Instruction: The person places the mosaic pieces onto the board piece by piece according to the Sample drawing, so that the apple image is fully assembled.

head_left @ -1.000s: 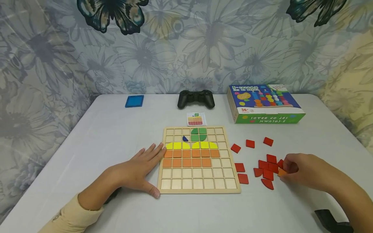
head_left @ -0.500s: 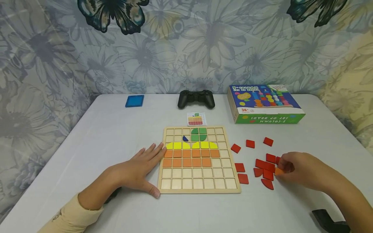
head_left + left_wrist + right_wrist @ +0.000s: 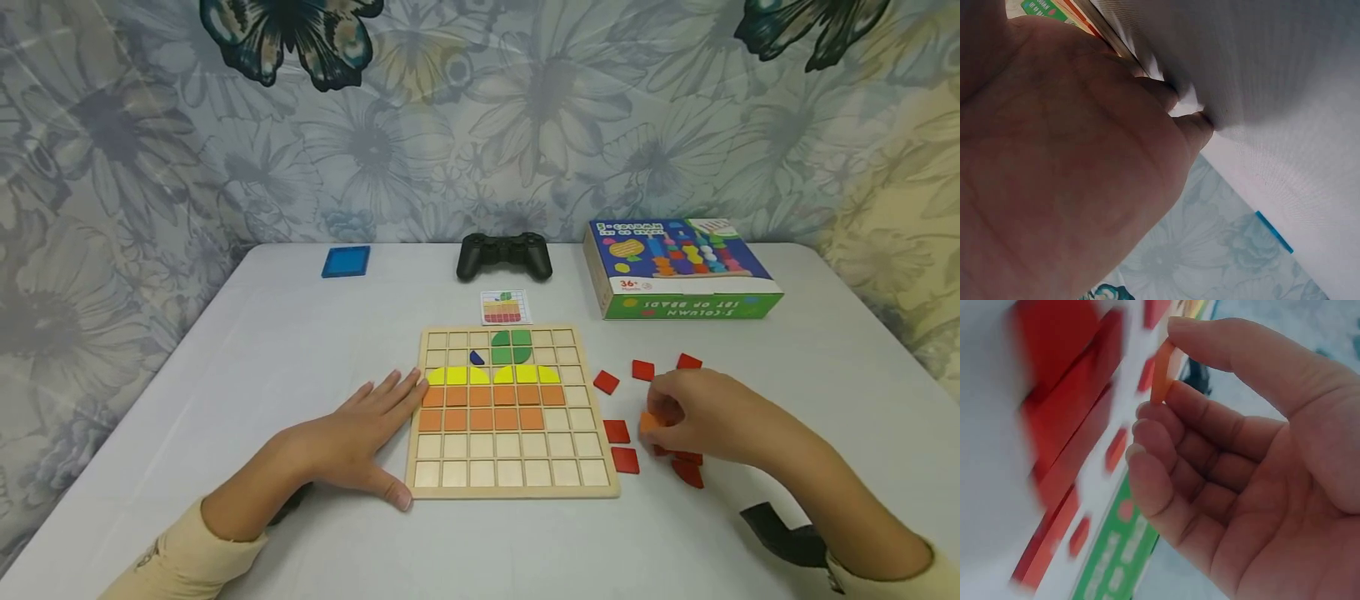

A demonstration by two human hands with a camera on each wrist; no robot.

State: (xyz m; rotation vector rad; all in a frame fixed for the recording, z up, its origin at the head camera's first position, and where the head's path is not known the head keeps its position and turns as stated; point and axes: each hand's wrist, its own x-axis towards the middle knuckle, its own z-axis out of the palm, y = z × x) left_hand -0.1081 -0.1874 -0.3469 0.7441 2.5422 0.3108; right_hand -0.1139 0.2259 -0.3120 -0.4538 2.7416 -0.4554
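Note:
My right hand (image 3: pixel 708 417) pinches an orange square tile (image 3: pixel 1163 372) between thumb and forefinger, over the pile of red tiles (image 3: pixel 687 473) right of the board, hiding part of that pile. My left hand (image 3: pixel 352 442) lies with fingers spread against the left edge of the wooden grid board (image 3: pixel 513 493). On the board, two rows of orange tiles (image 3: pixel 480 396) lie under a row of yellow tiles (image 3: pixel 456 375), the lower orange row being shorter. Green tiles (image 3: pixel 512 346) and a small dark blue tile (image 3: pixel 477 357) sit near the top.
Behind the board lie a small pattern card (image 3: pixel 506 307) and a black game controller (image 3: pixel 504 254). A bead-set box (image 3: pixel 686 271) stands at the back right, and a blue square case (image 3: pixel 346 262) at the back left. Loose red tiles (image 3: pixel 617 432) lie beside the board's right edge.
My right hand has lifted the orange tile from the right side of the red pile and moved left toward the board. The left hand has stayed in place.

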